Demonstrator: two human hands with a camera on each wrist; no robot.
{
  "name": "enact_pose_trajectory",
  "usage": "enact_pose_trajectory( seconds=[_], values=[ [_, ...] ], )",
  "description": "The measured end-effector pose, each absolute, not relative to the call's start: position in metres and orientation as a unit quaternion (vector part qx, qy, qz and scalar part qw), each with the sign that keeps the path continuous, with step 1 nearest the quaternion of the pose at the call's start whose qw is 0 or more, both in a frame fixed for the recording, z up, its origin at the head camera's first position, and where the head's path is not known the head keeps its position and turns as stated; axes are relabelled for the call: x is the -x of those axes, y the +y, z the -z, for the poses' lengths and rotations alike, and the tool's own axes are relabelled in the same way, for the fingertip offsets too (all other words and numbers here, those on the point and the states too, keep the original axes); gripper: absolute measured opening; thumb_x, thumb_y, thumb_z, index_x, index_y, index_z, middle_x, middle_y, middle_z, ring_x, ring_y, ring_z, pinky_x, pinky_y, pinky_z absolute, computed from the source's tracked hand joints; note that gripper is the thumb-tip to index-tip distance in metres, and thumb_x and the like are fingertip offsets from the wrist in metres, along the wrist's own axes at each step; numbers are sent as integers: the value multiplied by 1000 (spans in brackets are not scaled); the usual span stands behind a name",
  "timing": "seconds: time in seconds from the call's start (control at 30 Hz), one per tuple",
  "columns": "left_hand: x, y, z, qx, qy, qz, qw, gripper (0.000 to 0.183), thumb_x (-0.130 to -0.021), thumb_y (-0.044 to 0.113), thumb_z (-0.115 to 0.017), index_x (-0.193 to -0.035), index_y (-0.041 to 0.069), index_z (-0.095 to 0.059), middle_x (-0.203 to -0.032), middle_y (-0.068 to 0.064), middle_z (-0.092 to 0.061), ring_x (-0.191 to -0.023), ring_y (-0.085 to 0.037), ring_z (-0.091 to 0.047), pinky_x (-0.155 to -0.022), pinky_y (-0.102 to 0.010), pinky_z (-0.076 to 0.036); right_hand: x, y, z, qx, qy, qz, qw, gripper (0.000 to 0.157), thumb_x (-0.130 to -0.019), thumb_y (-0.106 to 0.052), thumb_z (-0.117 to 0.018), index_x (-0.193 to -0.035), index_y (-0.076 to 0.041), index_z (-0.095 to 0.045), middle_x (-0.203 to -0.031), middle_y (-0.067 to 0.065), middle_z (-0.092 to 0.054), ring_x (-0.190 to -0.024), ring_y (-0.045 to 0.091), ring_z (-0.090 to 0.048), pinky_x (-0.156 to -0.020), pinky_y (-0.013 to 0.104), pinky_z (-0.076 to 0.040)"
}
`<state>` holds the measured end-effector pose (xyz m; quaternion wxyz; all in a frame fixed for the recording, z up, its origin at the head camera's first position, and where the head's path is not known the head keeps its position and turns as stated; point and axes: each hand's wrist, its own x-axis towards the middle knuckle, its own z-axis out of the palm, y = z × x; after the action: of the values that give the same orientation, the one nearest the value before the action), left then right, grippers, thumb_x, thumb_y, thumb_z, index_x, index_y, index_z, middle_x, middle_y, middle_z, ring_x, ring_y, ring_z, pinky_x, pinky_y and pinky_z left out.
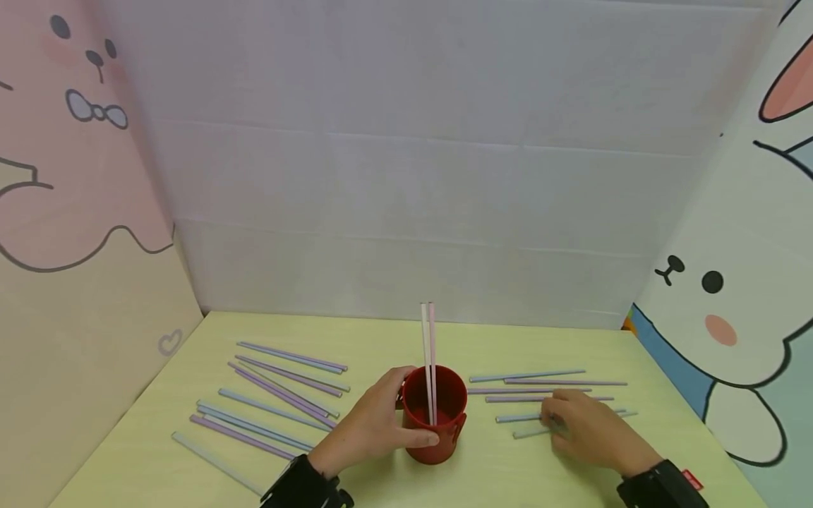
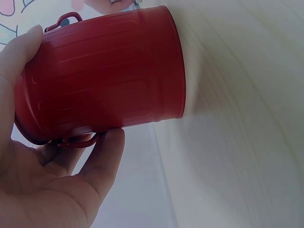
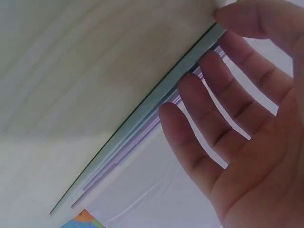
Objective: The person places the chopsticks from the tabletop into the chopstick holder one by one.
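A red pail-shaped cup with small side handles stands upright near the front, and two pale pink straws lean upright in it. My left hand grips the cup from the left, thumb across its front, the fingers reaching behind; the left wrist view shows the cup between thumb and fingers. To the right, my right hand is low over the table at a pale green straw. In the right wrist view, thumb and index finger pinch one end of the green straw, the other fingertips along it.
Several blue, purple and green straws lie fanned out on the pale wooden table at left. More purple straws and a blue straw lie at right. A white cloth wall closes the back, with printed panels at both sides.
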<state>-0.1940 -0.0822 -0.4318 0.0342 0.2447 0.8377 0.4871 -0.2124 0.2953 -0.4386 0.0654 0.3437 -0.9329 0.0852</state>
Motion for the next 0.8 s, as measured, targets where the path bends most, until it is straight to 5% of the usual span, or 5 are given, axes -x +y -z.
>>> enact_pose_trajectory(
  seconds=[0.27, 0.8],
  values=[
    [195, -82, 432, -245, 840, -484, 32, 89, -66, 56, -81, -138, 26, -38, -129, 11, -46, -113, -9, -49, -92, -34, -47, 217, 295, 436, -357, -929, -100, 22, 27, -71, -11, -74, -82, -27, -55, -78, -16, -48, -67, 2, -42, -57, 26, -42],
    [194, -82, 432, -246, 837, -488, 32, 89, -66, 55, -81, -137, 25, -38, -129, 10, -47, -113, -11, -50, -92, -36, -48, 214, 282, 412, -380, -909, -104, 139, 29, -70, -7, -70, -79, -27, -50, -70, -16, -41, -60, 0, -37, -52, 20, -33]
  ],
)
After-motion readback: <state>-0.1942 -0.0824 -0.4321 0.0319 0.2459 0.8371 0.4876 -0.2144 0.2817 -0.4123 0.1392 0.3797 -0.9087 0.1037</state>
